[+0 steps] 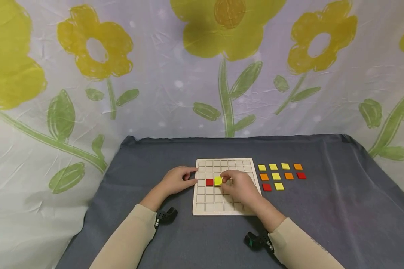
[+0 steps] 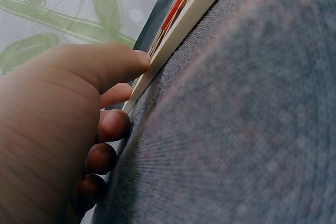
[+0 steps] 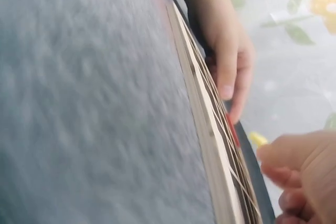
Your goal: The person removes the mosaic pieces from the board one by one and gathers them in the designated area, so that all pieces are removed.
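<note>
A pale wooden grid board (image 1: 205, 209) lies on the dark cloth, with a red square tile (image 1: 209, 182) in one of its cells. Just right of the red tile, my right hand (image 1: 240, 188) pinches a yellow square tile (image 1: 218, 181) at its right edge, above the board. In the right wrist view the yellow tile (image 3: 258, 139) shows at the tips of thumb and finger. My left hand (image 1: 176, 181) touches the board's left edge with thumb and finger. Up close, the left wrist view has that thumb (image 2: 126, 64) against the board's side (image 2: 173, 43).
Right of the board, several loose tiles lie in rows: yellow (image 1: 275, 176), orange (image 1: 288, 176) and red (image 1: 266, 187). The dark cloth (image 1: 340, 209) spreads beneath everything. A flower-printed curtain (image 1: 161, 93) hangs behind the table.
</note>
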A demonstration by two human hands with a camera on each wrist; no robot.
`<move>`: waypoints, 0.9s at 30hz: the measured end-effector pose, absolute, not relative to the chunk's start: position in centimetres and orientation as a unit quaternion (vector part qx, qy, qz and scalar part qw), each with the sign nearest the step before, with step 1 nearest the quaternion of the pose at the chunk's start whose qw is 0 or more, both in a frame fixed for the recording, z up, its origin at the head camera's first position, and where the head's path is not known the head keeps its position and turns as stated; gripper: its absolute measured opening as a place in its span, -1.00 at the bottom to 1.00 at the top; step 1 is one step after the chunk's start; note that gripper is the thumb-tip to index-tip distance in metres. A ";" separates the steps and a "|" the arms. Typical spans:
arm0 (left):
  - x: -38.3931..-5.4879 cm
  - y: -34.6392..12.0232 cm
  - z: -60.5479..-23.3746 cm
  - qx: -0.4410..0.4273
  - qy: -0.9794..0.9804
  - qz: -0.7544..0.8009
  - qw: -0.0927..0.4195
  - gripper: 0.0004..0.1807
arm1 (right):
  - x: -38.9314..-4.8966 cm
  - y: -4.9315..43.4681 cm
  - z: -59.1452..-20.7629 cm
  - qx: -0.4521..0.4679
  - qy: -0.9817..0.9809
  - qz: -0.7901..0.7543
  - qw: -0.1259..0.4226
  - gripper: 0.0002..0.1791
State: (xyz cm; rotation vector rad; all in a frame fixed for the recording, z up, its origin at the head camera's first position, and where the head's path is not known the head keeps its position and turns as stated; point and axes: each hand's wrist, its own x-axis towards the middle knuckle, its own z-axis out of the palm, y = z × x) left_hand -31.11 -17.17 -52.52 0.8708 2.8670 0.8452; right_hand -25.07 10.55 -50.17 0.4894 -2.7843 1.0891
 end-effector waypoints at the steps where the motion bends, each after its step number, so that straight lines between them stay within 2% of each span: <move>1: -31.1 -17.2 -52.5 0.279 0.921 0.270 0.014 -0.48 | -25.0 10.6 -49.9 0.157 -0.914 0.371 0.054 -0.73; 21: -31.1 -17.2 -52.5 0.281 0.921 0.268 0.006 -0.49 | -25.1 14.9 -45.8 0.162 -0.887 0.428 0.066 -0.71; 27: -31.2 -17.3 -52.6 0.284 0.918 0.277 0.005 -0.48 | -25.1 16.7 -44.6 0.154 -0.876 0.454 0.052 -0.72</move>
